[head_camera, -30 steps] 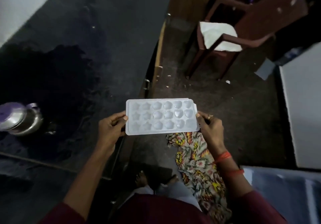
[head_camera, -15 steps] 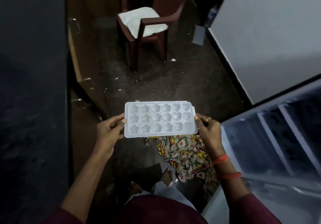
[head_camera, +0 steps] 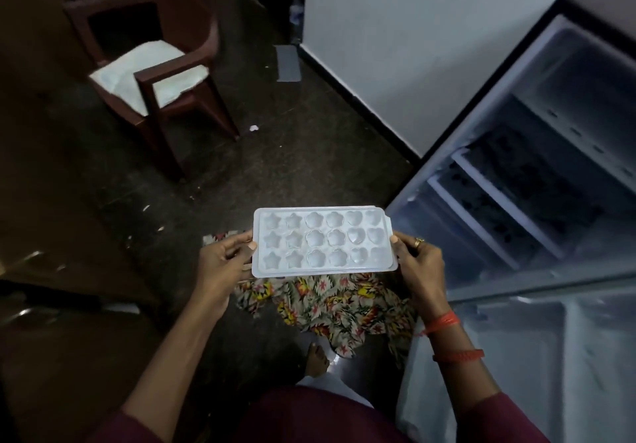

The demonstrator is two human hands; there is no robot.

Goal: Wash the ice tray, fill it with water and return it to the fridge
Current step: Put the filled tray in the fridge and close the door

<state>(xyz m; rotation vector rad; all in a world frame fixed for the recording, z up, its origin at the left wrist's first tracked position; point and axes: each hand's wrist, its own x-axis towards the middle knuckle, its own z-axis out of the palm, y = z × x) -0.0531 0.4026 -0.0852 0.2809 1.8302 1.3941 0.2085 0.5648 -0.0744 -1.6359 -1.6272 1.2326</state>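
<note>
Both hands on it?

Yes. My left hand [head_camera: 223,263] grips one short edge of the ice tray [head_camera: 321,241], thumb on top. My right hand [head_camera: 418,263] grips the other. I hold the tray level in the air in front of me, above the patterned cloth [head_camera: 330,301] on the floor.

What has changed in the last second?

My view. A second ago the dark counter and a steel pot were on my left, and now both are out of sight. The open fridge [head_camera: 581,64] fills my right side with its shelves showing, and the chair [head_camera: 155,74] sits far left. My grip on the tray is the same.

So where does that leave the job?

I judge washing and filling done, as the cells gleam as if wet or full, though I cannot be sure. Only the return is left, and the tray is near the fridge opening but not yet inside. It must stay flat going in.
</note>
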